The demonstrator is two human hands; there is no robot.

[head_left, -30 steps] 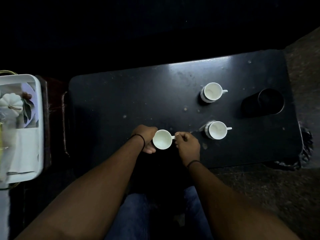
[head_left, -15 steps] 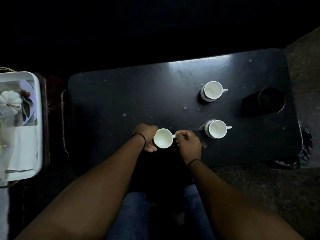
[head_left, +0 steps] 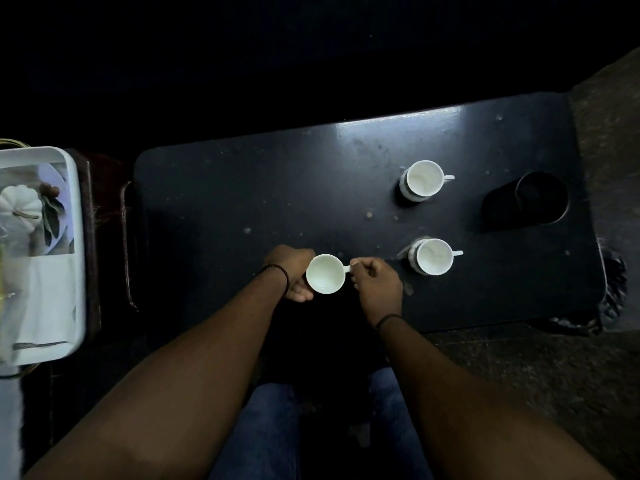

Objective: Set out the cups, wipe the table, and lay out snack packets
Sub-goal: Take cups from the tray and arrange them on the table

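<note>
— What's on that side?

— Two white cups, the far cup point(head_left: 424, 179) and the near cup point(head_left: 434, 256), handles pointing right, and a black tumbler point(head_left: 540, 198) beyond them. A white tray point(head_left: 74, 216) sits off the left end.

— The surface?

— A dark table point(head_left: 242, 188), speckled with crumbs, in a dim room.

— And the hands?

— The left hand point(head_left: 294, 271) cups the third cup point(head_left: 325, 274) at the near edge; the right hand point(head_left: 375, 284) pinches its handle.

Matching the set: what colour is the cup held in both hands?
White, plain inside, cup; shows best in the head view, the only one.
</note>
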